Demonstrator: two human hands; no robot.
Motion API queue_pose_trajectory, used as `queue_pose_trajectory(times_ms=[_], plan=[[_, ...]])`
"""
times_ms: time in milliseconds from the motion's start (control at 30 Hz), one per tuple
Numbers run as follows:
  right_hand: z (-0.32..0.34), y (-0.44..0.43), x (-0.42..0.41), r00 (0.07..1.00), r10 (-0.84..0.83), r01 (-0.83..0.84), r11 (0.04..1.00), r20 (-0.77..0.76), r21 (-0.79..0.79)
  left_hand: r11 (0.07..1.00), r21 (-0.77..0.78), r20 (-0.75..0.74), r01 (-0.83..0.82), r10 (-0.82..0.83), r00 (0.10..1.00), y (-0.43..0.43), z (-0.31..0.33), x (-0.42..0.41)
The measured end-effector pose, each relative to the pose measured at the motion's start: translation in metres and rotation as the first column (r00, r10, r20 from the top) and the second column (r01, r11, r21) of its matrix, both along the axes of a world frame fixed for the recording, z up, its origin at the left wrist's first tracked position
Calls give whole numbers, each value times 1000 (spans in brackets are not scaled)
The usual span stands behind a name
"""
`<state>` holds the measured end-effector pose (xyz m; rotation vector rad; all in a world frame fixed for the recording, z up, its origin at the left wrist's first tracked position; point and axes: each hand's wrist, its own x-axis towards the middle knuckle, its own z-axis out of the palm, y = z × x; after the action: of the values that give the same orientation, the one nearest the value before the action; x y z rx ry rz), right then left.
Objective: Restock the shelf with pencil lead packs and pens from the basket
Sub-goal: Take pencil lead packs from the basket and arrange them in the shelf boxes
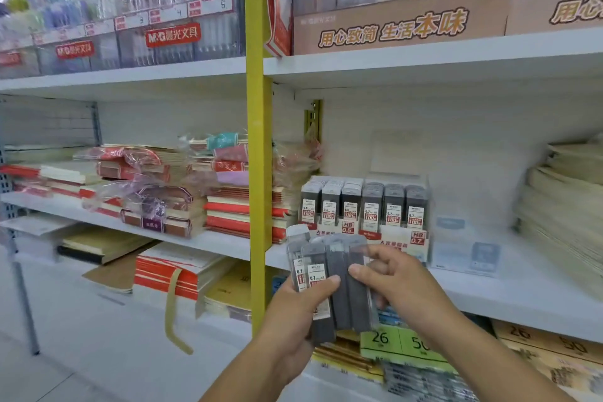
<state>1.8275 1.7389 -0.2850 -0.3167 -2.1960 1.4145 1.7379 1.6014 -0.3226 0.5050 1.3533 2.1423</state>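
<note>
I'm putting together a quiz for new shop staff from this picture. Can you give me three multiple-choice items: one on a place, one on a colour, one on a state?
1. Where does the display box of lead packs stand?
A. on the top shelf
B. on the middle shelf, right of the post
C. on the floor

2. What colour is the upright post?
A. blue
B. yellow
C. red

3. How are the loose lead packs held?
A. fanned out, gripped by both hands
B. lying flat on the shelf
C. stacked on the floor

Answers:
1. B: the box stands on the white board just right of the post.
2. B: the post is plainly yellow.
3. A: the left hand and the right hand each have a thumb on the fan.
</note>
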Motion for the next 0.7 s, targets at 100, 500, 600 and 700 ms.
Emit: queue_pose_trajectory(times_ms=[100, 500, 600, 700], plan=[[-1, 8, -1, 1000, 7, -7, 1000, 10, -5, 999, -21, 8, -37, 37, 999, 8, 0, -1], [9, 16, 5, 999, 32, -32, 999, 4, 11, 994, 20, -41, -107, 108, 993, 12, 10, -5], [10, 16, 4, 999, 30, -30, 1000, 16, -2, 993, 38, -32, -112, 113, 993, 10, 11, -7], [16, 14, 5, 993, 106, -110, 991, -52, -75, 993, 37, -48, -116, 118, 992, 6, 10, -9]])
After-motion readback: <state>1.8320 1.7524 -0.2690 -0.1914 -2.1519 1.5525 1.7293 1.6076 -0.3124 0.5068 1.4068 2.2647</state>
